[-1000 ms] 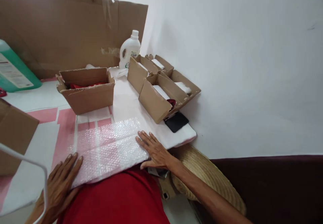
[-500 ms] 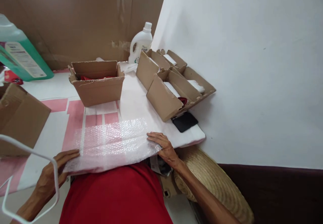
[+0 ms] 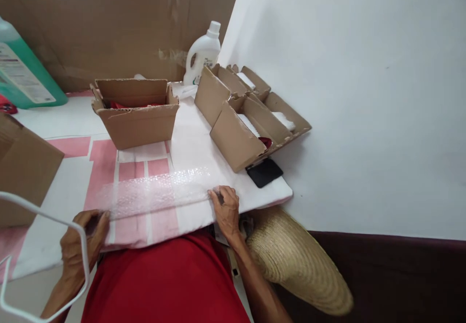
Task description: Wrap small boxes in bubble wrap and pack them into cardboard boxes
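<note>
A strip of clear bubble wrap [image 3: 153, 192] lies across the pink and white tablecloth [image 3: 192, 148] in front of me. My left hand [image 3: 83, 235] pinches its near left corner between thumb and fingers. At the near right corner, my right hand [image 3: 225, 211] grips the same edge, thumb and fingers closed on it. Between both hands the near edge runs nearly straight, and the strip looks narrow, perhaps doubled over.
Behind the wrap stands an open cardboard box [image 3: 141, 126] with something red inside. Divided cardboard boxes [image 3: 236, 138] sit to the right, by a black flat object [image 3: 265, 172] and a white jug [image 3: 204, 54]. A green liquid bottle [image 3: 32, 78], white wire frame [image 3: 85, 250] and straw hat [image 3: 291, 260] flank me.
The near edge of the bubble wrap has moved away from me, making the strip narrower. Both hands have gone from lying flat on it to pinching its corners.
</note>
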`<state>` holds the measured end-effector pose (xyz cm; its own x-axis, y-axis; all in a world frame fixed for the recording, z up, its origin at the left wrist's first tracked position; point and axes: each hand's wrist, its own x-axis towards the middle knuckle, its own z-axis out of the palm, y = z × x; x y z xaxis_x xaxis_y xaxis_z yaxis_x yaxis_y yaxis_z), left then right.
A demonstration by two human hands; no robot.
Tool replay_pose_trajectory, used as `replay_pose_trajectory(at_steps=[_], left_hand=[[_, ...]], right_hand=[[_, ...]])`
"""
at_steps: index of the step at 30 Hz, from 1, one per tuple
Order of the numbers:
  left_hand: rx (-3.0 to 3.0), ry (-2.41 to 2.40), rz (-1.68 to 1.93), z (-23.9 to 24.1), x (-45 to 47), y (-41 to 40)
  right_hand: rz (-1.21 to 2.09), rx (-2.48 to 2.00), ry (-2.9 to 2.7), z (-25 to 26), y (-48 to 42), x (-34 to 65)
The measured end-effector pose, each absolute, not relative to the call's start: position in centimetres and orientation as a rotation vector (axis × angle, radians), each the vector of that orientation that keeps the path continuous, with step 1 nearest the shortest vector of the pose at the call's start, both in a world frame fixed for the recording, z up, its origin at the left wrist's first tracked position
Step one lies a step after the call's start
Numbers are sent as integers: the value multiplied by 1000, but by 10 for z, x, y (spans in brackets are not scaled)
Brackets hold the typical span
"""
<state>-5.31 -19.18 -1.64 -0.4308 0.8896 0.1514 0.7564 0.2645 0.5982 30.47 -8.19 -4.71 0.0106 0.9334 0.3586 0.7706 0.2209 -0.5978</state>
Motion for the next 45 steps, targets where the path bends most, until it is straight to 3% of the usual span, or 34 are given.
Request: replay_pose_trajectory(at_steps=[7, 18, 22, 26, 30, 33, 35, 39, 45], left_hand=[[1589, 2402, 755, 3, -42, -177], [1466, 2533, 669, -7, -45, -174], [1799, 2631, 758, -3, -28, -170], [2510, 2146, 790, -15, 8, -156], [2614, 1939, 624, -33, 28, -148], [2549, 1956, 584, -41, 28, -150], [2543, 1955, 592, -47, 22, -152], [2672, 1789, 729, -56, 12, -152], [2503, 1952, 594, -44, 24, -151]], right_hand=[[242, -1681, -1747, -43, -73, 299], [313, -2012, -1790, -20, -41, 292], [338, -2076, -1809, -13, -38, 287], [316, -2079, -1797, -13, -38, 289], [297, -2077, -1768, -12, -37, 291], [108, -1949, -1742, -12, -46, 267], [-32, -1633, -1919, -13, -63, 235], [151, -974, -2503, -19, -99, 184], [342, -1367, -2510, -36, -89, 247]])
